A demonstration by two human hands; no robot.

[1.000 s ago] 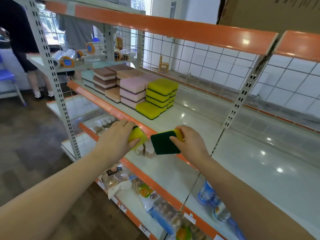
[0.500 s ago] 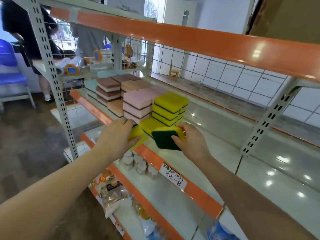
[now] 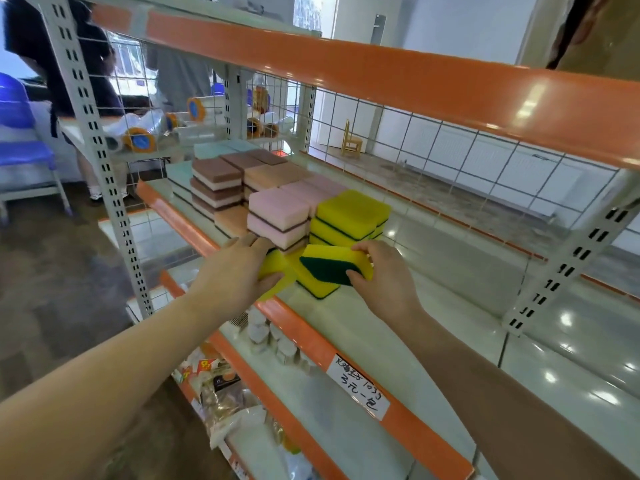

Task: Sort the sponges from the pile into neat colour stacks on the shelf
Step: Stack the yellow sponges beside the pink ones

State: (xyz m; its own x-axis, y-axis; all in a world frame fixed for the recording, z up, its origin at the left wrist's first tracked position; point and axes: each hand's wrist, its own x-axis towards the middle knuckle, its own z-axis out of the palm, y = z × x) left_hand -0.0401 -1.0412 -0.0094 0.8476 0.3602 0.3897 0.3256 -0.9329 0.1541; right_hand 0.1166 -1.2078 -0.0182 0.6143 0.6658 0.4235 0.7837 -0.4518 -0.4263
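My right hand [image 3: 382, 277] grips a yellow sponge with a dark green scouring side [image 3: 334, 265], tilted just above a single yellow sponge lying on the shelf [image 3: 317, 287]. In my left hand [image 3: 235, 271] is another yellow sponge [image 3: 272, 266], held at the shelf's front edge beside the pink stack [image 3: 278, 221]. Behind them stands the yellow stack [image 3: 349, 218]. Further left are the peach stack [image 3: 266, 174], the brown stack [image 3: 216, 183] and teal sponges [image 3: 214, 150].
The orange-edged shelf [image 3: 467, 282] stretches right with bare glossy surface. An upper orange rail [image 3: 381, 84] hangs overhead. A wire grid backs the shelf. A handwritten price tag [image 3: 358, 386] sits on the front lip. Packaged goods fill the lower shelf [image 3: 221, 393]. People stand at far left.
Both hands have moved forward and up from below the shelf edge onto the shelf, carrying their yellow sponges to the spot in front of the pink and yellow stacks.
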